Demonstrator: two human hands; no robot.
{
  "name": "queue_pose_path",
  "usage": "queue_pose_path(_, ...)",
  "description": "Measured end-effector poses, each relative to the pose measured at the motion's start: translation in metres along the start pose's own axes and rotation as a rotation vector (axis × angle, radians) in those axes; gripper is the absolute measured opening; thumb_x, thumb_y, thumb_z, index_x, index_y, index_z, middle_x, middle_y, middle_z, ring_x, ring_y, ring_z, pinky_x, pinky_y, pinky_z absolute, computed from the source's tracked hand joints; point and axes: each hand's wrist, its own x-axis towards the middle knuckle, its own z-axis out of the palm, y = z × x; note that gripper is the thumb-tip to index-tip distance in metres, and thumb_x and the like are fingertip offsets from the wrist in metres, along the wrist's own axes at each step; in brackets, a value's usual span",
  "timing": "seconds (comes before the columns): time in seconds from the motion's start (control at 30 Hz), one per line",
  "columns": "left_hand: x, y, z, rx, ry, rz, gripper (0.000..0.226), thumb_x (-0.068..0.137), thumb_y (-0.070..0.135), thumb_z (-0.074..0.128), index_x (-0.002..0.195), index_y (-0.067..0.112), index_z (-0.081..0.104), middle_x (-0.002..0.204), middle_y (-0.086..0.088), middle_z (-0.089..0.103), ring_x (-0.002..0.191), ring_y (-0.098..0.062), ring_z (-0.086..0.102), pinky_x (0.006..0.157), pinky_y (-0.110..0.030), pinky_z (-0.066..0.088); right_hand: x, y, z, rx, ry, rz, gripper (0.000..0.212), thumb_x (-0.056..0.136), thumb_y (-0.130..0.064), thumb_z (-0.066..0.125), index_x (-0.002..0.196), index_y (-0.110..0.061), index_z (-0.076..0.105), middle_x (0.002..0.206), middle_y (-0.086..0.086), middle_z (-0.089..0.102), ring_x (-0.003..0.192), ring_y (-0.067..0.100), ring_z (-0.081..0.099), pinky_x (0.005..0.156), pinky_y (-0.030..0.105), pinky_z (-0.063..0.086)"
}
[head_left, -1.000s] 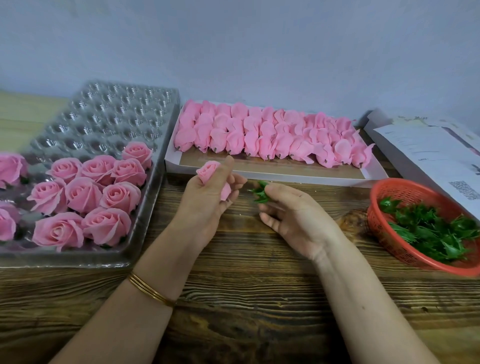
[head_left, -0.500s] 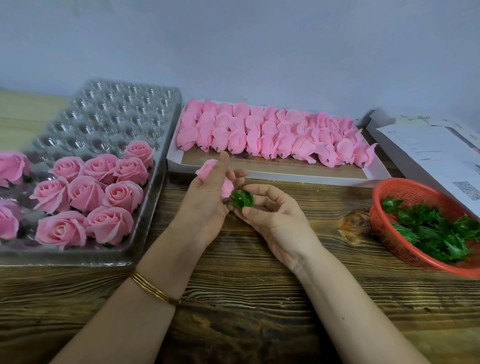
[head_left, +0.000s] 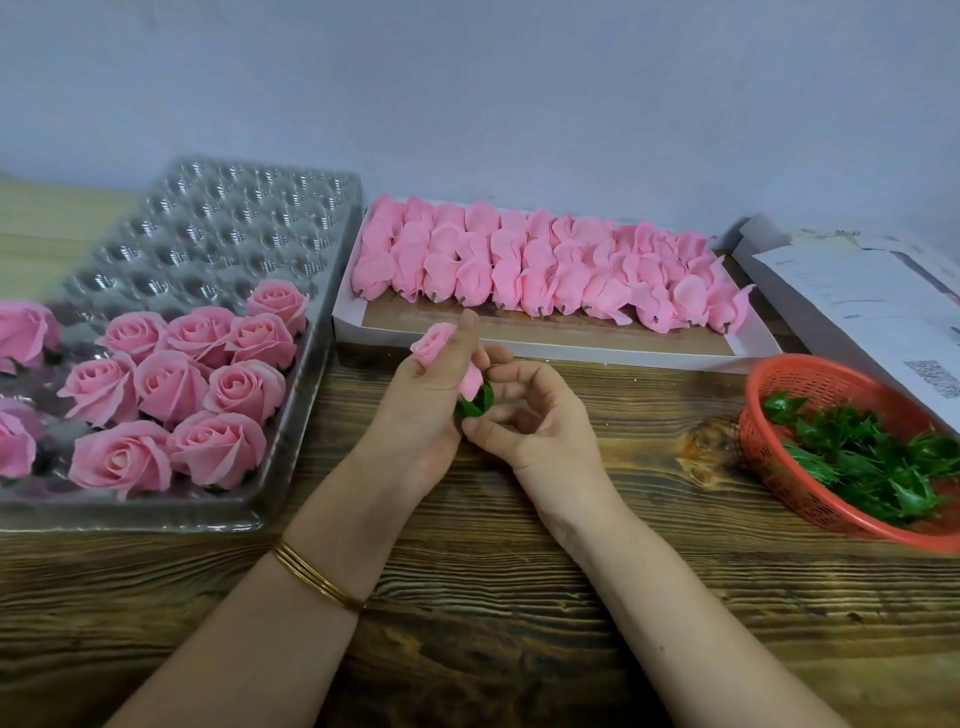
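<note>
Wooden table (head_left: 467, 597): left hand (head_left: 415, 421) grips pink bud (head_left: 434, 343), right hand (head_left: 535, 423) pinches green calyx (head_left: 475, 405); writing on paper (head_left: 857, 301) illegible.

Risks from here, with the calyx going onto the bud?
1. The left hand grips the pink bud round its middle, so the soft petals may crease or deform.
2. The right hand pinches the green calyx at the bud's base, where it is half hidden in the grip. It may seat crooked or slip off unnoticed.

On the surface (head_left: 519, 597), the tray (head_left: 218, 234) with roses (head_left: 171, 384) lies left, the box (head_left: 623, 356) of buds (head_left: 545, 270) behind, the basket (head_left: 810, 371) of leaves (head_left: 872, 457) right.
</note>
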Motion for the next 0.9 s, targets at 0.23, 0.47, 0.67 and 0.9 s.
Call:
queue_pose_path(0.23,0.0014,-0.0002,-0.0011,0.039,-0.009,-0.002,0.034,0.079,0.045,0.065,0.059,0.018,0.059,0.086,-0.006,0.072,0.080,-0.019,0.069,0.076,-0.035,0.059,0.0016,0.0017,-0.0011,0.092,0.027,0.036,0.039,0.074,0.020,0.070,0.104,-0.003,0.061,0.094,0.011,0.070,0.083,0.016,0.067,0.079,0.025,0.056)
queue_pose_path(0.47,0.0007,0.0025,-0.0020,0.079,-0.021,-0.011,0.034,0.080,0.047,0.063,0.065,0.016,0.059,0.089,-0.006,0.072,0.083,-0.020,0.067,0.071,-0.033,0.057,0.0015,-0.0014,-0.0020,0.278,-0.001,0.149,0.024,0.083,0.017,0.061,0.100,0.001,0.069,0.089,0.015,0.072,0.094,0.027,0.069,0.092,0.038,0.057)
queue_pose_path(0.67,-0.0013,0.0023,0.0003,0.067,-0.028,-0.029,0.034,0.082,0.045,0.062,0.068,0.014,0.060,0.086,-0.005,0.072,0.075,-0.017,0.068,0.070,-0.033,0.056,0.0009,-0.0029,-0.0022,0.316,0.005,0.146,0.028,0.082,0.019,0.061,0.096,-0.002,0.071,0.086,0.014,0.073,0.089,0.025,0.068,0.084,0.031,0.059)
queue_pose_path(0.9,-0.0013,0.0006,0.0006,0.057,-0.060,-0.045,0.032,0.079,0.046,0.065,0.064,0.017,0.062,0.087,-0.004,0.073,0.078,-0.016,0.068,0.082,-0.037,0.053,0.0020,-0.0025,-0.0027,0.383,0.050,0.167,0.031,0.078,0.021,0.063,0.104,0.004,0.067,0.089,0.016,0.073,0.090,0.026,0.070,0.084,0.032,0.058)
